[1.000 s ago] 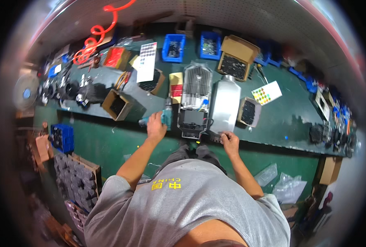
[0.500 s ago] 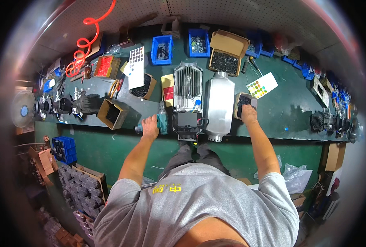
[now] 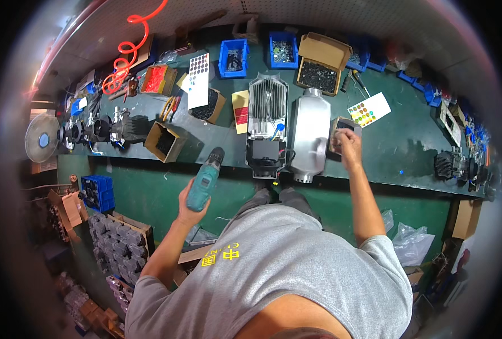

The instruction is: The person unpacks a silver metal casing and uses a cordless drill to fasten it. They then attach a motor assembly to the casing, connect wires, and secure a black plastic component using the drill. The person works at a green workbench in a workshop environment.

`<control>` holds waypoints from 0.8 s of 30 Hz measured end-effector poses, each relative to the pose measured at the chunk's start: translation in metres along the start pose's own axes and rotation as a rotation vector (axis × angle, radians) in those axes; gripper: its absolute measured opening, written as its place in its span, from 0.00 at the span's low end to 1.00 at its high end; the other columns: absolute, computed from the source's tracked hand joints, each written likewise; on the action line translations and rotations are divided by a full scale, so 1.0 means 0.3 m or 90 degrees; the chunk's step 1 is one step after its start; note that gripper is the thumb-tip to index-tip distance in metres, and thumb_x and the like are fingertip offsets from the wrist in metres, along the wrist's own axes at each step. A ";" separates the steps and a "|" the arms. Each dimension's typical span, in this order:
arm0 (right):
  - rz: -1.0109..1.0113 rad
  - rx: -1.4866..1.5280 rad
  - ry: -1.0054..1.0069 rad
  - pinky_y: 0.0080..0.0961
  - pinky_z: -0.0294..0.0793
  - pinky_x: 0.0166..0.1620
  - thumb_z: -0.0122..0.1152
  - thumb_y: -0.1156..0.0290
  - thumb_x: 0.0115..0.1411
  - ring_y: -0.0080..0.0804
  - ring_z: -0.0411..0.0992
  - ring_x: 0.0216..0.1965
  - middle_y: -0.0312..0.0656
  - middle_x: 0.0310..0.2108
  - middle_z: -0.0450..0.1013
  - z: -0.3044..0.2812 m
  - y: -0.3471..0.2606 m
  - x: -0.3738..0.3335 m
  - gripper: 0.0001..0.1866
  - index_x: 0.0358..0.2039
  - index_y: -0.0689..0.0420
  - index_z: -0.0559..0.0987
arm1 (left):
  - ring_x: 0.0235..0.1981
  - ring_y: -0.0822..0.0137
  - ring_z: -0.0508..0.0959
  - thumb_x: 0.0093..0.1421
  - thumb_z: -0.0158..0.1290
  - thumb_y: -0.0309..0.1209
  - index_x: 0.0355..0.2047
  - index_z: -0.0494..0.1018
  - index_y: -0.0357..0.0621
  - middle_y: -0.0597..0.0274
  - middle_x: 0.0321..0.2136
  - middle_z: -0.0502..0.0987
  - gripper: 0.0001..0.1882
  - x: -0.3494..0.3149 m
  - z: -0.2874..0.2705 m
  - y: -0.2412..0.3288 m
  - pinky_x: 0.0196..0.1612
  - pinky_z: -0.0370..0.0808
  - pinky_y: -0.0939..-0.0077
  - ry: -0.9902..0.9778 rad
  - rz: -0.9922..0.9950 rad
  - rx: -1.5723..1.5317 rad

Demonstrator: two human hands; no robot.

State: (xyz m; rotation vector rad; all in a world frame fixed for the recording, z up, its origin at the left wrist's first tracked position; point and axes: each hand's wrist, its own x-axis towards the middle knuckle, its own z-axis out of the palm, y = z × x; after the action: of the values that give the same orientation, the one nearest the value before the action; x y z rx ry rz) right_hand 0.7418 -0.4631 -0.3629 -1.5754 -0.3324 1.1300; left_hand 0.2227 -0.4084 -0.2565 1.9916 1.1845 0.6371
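Note:
My left hand [image 3: 185, 208] grips a teal cordless drill [image 3: 203, 186] at the bench's front edge, its dark chuck tilted up and to the right. My right hand [image 3: 349, 144] is above a small cardboard box [image 3: 336, 124], fingers pinched together. Whatever is between those fingers is too small to make out. Between my hands lies an open finned metal housing [image 3: 268, 99], with a black module and a blue-tipped wire at its near end. Close beside it, on the right, rests a smooth silver casing [image 3: 309, 127].
Blue bins [image 3: 233, 58] and an open carton of small black parts [image 3: 318, 77] line the back. Left on the bench [image 3: 398, 144] stand a cardboard box [image 3: 165, 142], pliers [image 3: 172, 107] and dark motor assemblies [image 3: 121, 129]. A red coiled hose [image 3: 127, 50] hangs at upper left.
My left hand has lifted the drill from the bench and brought it nearer my body, chuck upward. My right hand has drawn back slightly out of the small box.

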 end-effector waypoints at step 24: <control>0.131 0.263 -0.309 0.24 0.87 0.42 0.61 0.81 0.66 0.31 0.81 0.36 0.46 0.39 0.79 0.363 -0.052 -0.211 0.08 0.45 0.65 0.79 | 0.40 0.68 0.79 0.61 0.65 0.33 0.48 0.79 0.43 0.64 0.39 0.81 0.16 0.001 0.003 0.215 0.47 0.77 0.68 -0.116 -0.258 -0.198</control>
State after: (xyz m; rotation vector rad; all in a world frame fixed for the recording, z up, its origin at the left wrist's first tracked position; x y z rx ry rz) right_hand 0.6287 -0.4372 -0.3110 -0.9777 -0.2357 1.6265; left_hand 0.2577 -0.4289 -0.2063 1.4612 1.2439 0.3937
